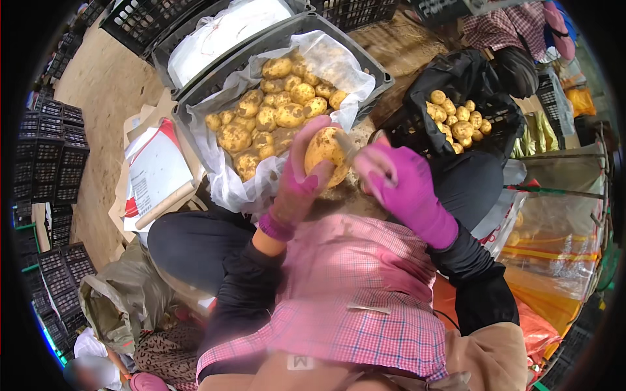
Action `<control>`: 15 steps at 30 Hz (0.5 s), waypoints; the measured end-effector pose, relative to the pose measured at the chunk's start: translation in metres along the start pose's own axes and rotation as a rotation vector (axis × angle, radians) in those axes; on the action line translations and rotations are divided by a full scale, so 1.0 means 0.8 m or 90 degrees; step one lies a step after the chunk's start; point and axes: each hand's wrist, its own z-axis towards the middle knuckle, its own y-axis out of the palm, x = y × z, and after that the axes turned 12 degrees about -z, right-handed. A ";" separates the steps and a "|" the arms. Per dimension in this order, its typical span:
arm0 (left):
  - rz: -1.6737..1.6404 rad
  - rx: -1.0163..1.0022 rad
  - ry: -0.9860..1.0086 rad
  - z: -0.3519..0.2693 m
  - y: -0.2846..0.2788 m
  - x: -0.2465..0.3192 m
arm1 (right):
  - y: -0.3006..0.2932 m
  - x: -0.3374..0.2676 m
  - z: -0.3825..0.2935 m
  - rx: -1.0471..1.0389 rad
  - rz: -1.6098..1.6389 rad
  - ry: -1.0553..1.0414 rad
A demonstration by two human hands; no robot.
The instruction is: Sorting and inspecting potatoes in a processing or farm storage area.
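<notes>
My left hand, in a soiled magenta knit glove, is wrapped around a large yellow potato spotted with brown dirt. Close by on the right, my right hand wears a cleaner magenta glove. Its fingers pinch a small greyish tool, too blurred to name, that meets the potato's right side. Beyond both hands stands a black plastic crate, lined with thin white sheeting. Soil-marked potatoes of mixed sizes are heaped inside it.
Smaller potatoes lie in a container lined with black plastic at right. White sheeting covers another crate behind. Printed cardboard rests left, above an olive sack. Stacked crates line the far left. Other people sit nearby.
</notes>
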 end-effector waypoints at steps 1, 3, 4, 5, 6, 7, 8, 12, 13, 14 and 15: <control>0.045 -0.030 0.001 -0.001 0.000 0.000 | -0.002 0.000 0.000 0.046 -0.062 -0.090; 0.115 -0.079 0.003 -0.001 -0.002 -0.001 | 0.000 -0.003 0.005 0.026 0.013 0.017; 0.140 -0.098 0.004 -0.002 -0.004 -0.001 | -0.006 0.001 0.006 -0.032 0.127 0.117; 0.142 -0.103 0.001 -0.003 -0.006 -0.002 | -0.011 0.003 0.006 -0.110 0.228 0.235; 0.146 -0.106 0.006 -0.004 -0.006 -0.003 | -0.015 0.008 0.010 -0.116 0.256 0.225; 0.150 -0.109 0.010 -0.005 -0.008 -0.004 | -0.020 0.014 0.013 -0.138 0.269 0.234; 0.155 -0.112 0.022 -0.004 -0.008 -0.006 | -0.020 0.015 0.013 -0.109 0.294 0.234; 0.172 -0.141 0.106 0.002 -0.012 -0.013 | -0.013 0.018 0.010 -0.193 0.191 0.129; 0.178 -0.147 0.128 0.002 -0.012 -0.014 | -0.008 0.017 0.008 -0.149 0.144 0.063; 0.184 -0.155 0.149 0.003 -0.013 -0.014 | -0.006 0.017 0.005 -0.104 0.096 -0.002; 0.194 -0.150 0.156 0.003 -0.014 -0.014 | -0.004 0.018 0.003 -0.057 0.047 -0.065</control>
